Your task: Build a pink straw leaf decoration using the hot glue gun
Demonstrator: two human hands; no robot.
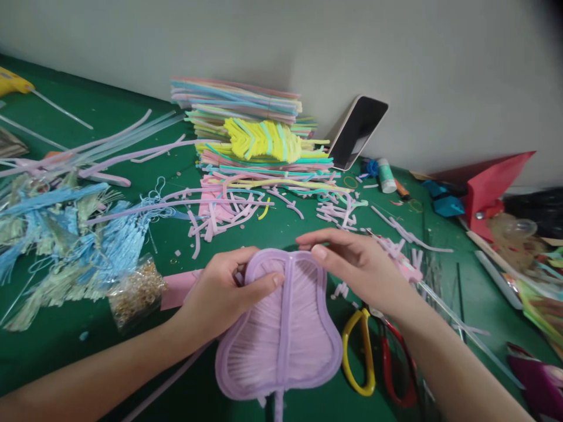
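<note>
A lilac fan-shaped piece [308,328], with a raised rim, a middle rib and a thin handle at the bottom, is held above the green table. My left hand [233,287] grips its upper left edge, the thumb lying on the front face and the fingers partly hidden behind. At the top right corner, my right hand [352,258] has its thumb and fingers apart, close to the rim; nothing shows between them. A long lilac strip [169,381] trails down to the lower left from behind the piece.
Yellow-handled scissors [367,351] and red-handled ones lie right of the piece. Pastel stem bundles [237,102] and a leaning phone [358,132] stand at the back. Blue tassels [109,234] and a bag of gold bits [136,293] lie left. A glue gun [15,82] is far left.
</note>
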